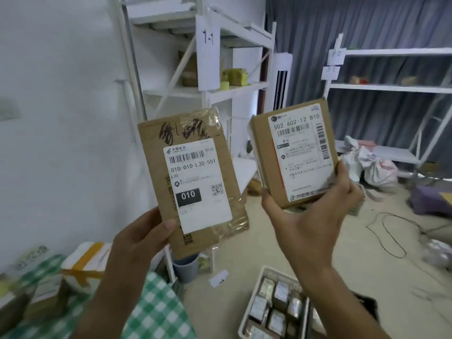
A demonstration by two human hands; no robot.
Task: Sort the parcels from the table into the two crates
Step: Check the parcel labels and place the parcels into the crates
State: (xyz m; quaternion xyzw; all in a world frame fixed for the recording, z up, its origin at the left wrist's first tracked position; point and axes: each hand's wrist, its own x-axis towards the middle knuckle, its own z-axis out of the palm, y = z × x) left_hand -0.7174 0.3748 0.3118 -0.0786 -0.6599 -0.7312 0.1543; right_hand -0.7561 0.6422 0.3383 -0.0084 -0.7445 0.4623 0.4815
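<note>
My left hand [144, 237] grips the lower left corner of a flat brown cardboard parcel [225, 152], held upright with its white label reading 010-010-L30-551 facing me. My right hand [315, 214] holds a smaller brown box [261, 152] from below, label 502 602-12 815 toward me. Both parcels are raised at chest height, side by side and apart. Below on the floor stands a white crate [254, 299] with several small parcels in it. A table with a green checked cloth [156, 311] at lower left carries more parcels [85, 263].
White metal shelving [234, 89] stands behind the left parcel, another rack [391, 86] at right before a grey curtain. White bags [376, 167] and a black cable [391, 231] lie on the floor. A grey bin [186, 267] sits under the left shelf.
</note>
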